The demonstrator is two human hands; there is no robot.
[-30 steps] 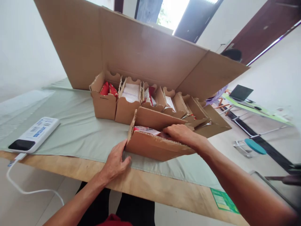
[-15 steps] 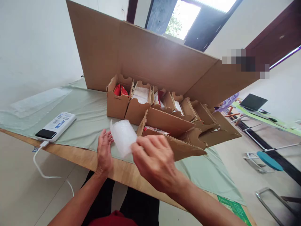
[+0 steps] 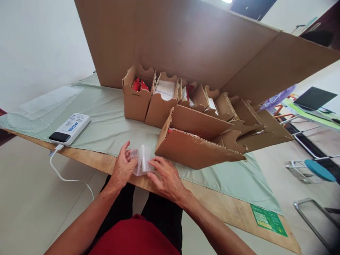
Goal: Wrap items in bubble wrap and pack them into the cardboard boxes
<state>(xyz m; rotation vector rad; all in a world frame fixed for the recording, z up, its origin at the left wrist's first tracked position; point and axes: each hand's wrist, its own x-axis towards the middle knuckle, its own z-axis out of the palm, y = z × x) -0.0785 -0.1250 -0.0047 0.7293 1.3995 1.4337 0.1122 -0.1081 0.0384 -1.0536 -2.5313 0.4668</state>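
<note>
A small clear roll of bubble wrap (image 3: 145,158) is between my hands at the table's front edge, with a loose flap on its left side. My left hand (image 3: 123,168) pinches that flap between thumb and fingers. On the other side, my right hand (image 3: 168,177) has its curled fingertips against the roll, with the thumb lower down. Whatever may lie inside the wrap cannot be made out. Just to the right of the roll stands a long open cardboard bin (image 3: 199,150) with a little red showing inside.
Several cardboard bins stand in a row behind, one with red packets (image 3: 140,85), another with white bubble wrap (image 3: 165,88). A tall cardboard panel (image 3: 172,46) backs them. At left lie a white power bank (image 3: 70,129) with a cable and flat clear sheets (image 3: 47,106).
Both hands have come together at the table edge. The wrap has moved lower and now stands between them, its flap in my left hand, which was open before. The view has tilted down.
</note>
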